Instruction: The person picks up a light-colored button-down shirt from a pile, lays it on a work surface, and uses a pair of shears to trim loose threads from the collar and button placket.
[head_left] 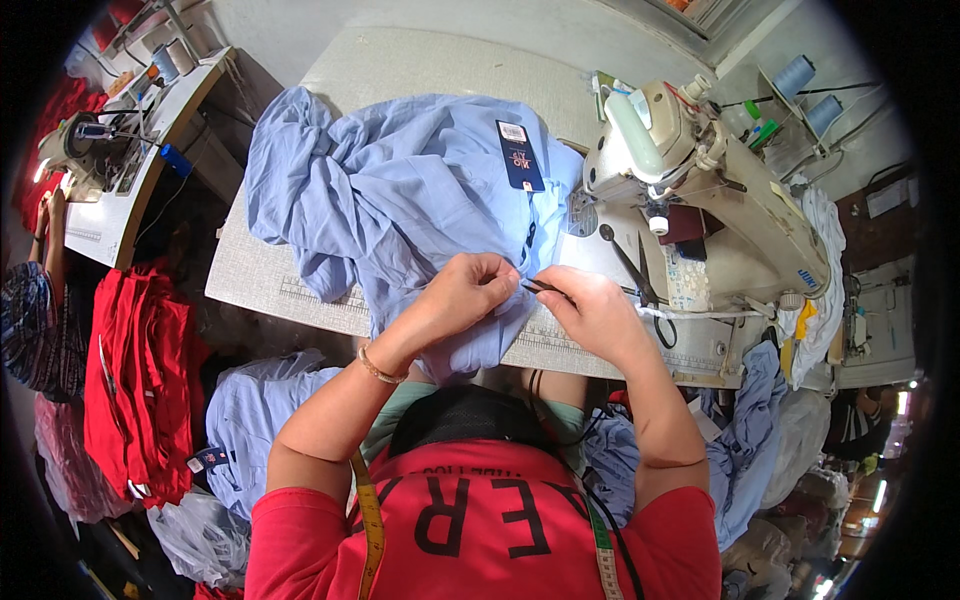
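Note:
A crumpled light blue shirt [400, 190] lies across the sewing table [420, 70], with a dark blue hang tag [519, 155] on top. My left hand [465, 295] pinches the shirt's fabric at the table's near edge. My right hand [595, 312] holds a small dark metal tool [545, 287], its tip at the cloth between my two hands. I cannot tell whether it is tweezers or thread snips.
A cream sewing machine [700, 190] stands at the right with black scissors [640, 280] beside it. Red garments [140, 380] hang at the left and more blue shirts [250, 420] pile below. Another person [35, 300] sits at a second machine far left.

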